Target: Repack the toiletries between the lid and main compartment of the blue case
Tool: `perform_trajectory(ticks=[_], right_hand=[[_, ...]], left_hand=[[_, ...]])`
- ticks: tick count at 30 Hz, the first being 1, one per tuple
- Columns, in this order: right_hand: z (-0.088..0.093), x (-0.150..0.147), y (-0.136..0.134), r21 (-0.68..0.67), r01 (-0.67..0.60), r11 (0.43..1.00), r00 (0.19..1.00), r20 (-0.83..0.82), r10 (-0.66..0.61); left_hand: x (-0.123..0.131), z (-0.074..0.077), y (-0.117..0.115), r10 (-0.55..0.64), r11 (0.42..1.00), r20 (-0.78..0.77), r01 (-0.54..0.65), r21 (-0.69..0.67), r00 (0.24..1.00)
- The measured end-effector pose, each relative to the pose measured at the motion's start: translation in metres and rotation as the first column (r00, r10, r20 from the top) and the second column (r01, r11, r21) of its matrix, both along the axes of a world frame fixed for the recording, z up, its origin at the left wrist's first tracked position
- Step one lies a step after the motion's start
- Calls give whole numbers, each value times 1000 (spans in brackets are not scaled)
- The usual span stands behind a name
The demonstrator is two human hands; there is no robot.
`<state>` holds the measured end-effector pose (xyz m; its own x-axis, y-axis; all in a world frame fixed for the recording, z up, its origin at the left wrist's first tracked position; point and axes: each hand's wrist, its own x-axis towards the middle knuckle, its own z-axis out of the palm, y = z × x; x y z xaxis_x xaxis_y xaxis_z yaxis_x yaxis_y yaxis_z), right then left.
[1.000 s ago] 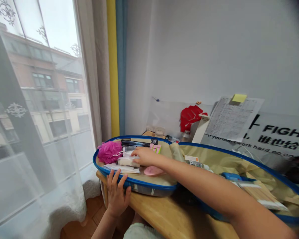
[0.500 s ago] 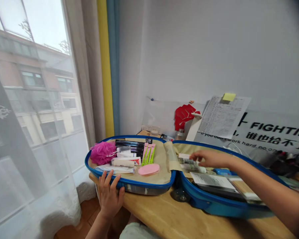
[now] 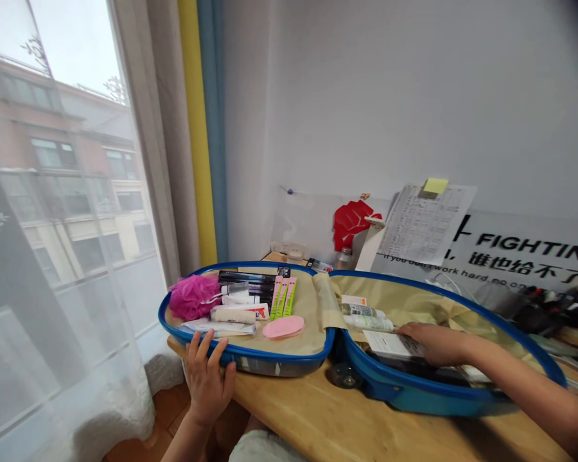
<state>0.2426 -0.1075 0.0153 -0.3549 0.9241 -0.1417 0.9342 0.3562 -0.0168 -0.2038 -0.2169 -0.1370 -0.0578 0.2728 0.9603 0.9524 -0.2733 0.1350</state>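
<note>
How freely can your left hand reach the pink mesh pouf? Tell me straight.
Probably easily: the left hand rests on the suitcase's blue rim, and the pink mesh pouf lies close beyond it in the same half, with only flat packets between.

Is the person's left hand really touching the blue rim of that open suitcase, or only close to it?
Touching. The head view shows the left hand with its fingertips resting against the blue rim, with no gap visible.

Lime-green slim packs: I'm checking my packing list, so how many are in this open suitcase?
3. The lime-green packs lie side by side on the beige lining of the window-side half of the blue suitcase, above the pink sponge. More could be hidden under other items.
</note>
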Motion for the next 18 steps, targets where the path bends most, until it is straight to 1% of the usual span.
perform_trajectory(ticks=[2,3,7,10,12,14,15,17,18], right_hand=[[5,-3,-3,-89,-7,996,1000,7,8],[9,-3,-4,-103,-6,995,1000,1,6],[31,-1,-6,-42,5,999,999,-33,-6],[55,4,-1,28,-1,1000,993,-114,4],[73,1,6,82,4,997,982,-186,11],[90,-12,14,156,-2,988,973,-227,38],[96,-23,19,197,-14,980,970,-236,61],[104,-54,30,272,-57,961,959,-253,128],[105,-74,36,304,-77,949,951,-265,162]], left_hand=[[0,-2,0,5,1000,3,-5,-7,1000],[-1,-2,0,5,1000,1,-5,-10,1000],[0,-1,0,1,1000,0,-1,-8,1000],[2,1,0,-7,1000,6,7,-3,1000],[3,2,0,-9,1000,7,9,3,1000],[4,2,0,-4,1000,9,4,6,1000],[4,2,0,-2,1000,9,2,5,1000],[3,1,0,-1,1000,11,1,2,1000],[3,1,0,-2,1000,11,2,1,1000]])
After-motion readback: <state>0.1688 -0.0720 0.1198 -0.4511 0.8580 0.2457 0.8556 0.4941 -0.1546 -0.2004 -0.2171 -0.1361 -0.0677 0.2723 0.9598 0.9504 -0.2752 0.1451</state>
